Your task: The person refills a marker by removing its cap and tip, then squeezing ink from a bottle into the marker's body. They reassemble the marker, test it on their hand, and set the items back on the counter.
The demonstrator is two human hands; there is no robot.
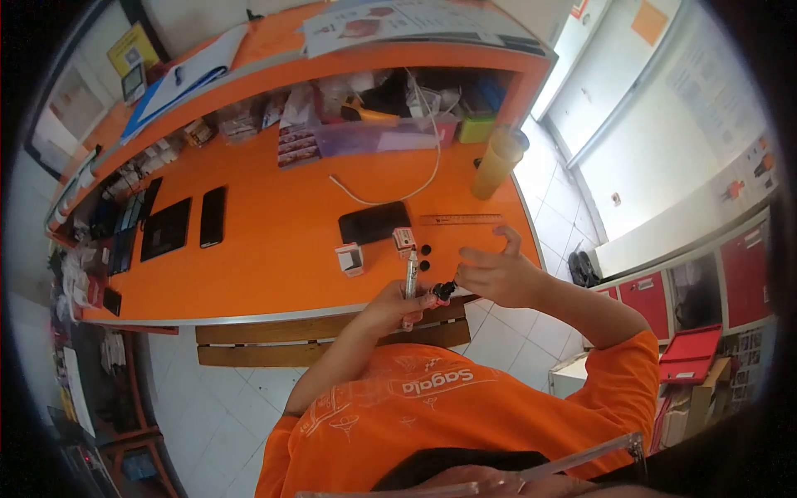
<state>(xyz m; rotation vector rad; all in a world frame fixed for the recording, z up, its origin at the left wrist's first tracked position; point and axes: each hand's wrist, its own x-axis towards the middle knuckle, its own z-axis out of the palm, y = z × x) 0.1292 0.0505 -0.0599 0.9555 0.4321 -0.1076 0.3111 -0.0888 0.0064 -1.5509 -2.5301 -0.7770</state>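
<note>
In my left hand (388, 309) are a silver marker (412, 275), held upright, and a small bottle with a black top (442, 291), tilted to the right. My right hand (501, 272) is just right of the black top, its fingers bent and apart, with one raised. Its fingertips come close to the top; whether they touch it I cannot make out. Beyond the hands on the orange table lie two small round black pieces (426, 250), a small red-and-white box (403, 240) and a white box (349, 259) with a dark opening.
A black phone-like device (374, 222), an orange ruler (462, 220) and a white cable (390, 202) lie farther back. A yellow tumbler (496, 164) stands near the table's right edge. Dark flat devices (168, 228) lie at left, and a purple bin (369, 139) sits under the shelf.
</note>
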